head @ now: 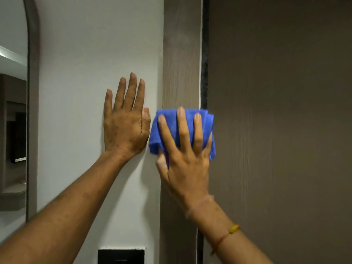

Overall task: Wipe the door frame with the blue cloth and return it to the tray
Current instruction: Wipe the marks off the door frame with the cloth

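The brown wood-grain door frame runs upright through the middle of the view. My right hand presses a folded blue cloth flat against the frame at mid height, fingers spread over it. My left hand rests flat on the white wall just left of the frame, fingers apart and holding nothing. No tray is in view.
The brown door fills the right side, with a dark gap between it and the frame. A black switch plate sits low on the wall. At far left an arched opening shows shelves.
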`<action>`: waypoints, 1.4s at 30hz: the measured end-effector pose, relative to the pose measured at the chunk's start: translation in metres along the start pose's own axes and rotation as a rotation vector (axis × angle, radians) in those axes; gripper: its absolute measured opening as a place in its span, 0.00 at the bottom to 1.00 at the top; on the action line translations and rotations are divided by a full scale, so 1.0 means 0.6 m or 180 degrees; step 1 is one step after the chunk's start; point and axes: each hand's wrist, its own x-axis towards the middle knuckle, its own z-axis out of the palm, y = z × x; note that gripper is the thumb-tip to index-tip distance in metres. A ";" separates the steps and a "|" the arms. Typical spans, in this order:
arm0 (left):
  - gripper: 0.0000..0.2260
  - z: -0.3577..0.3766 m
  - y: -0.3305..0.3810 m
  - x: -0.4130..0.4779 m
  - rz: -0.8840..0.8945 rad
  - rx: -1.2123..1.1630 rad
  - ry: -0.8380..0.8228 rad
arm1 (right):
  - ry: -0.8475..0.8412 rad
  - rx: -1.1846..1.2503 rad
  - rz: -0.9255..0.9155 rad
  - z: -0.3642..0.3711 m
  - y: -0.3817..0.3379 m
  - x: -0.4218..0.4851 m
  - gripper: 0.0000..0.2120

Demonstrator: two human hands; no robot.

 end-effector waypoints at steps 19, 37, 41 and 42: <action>0.27 -0.001 -0.001 0.002 0.0028 -0.0090 0.0029 | -0.0072 -0.0067 -0.0211 -0.017 0.020 0.127 0.30; 0.27 0.001 -0.003 -0.003 0.0081 -0.0117 -0.0006 | -0.0039 -0.0097 0.0169 -0.016 0.007 0.152 0.29; 0.27 -0.001 -0.003 -0.009 0.0081 -0.0176 -0.0077 | -0.0102 -0.0078 0.0222 -0.006 -0.004 0.038 0.30; 0.27 -0.004 -0.004 -0.009 0.0081 -0.0210 -0.0090 | -0.0153 -0.0051 0.0199 -0.005 -0.004 0.012 0.30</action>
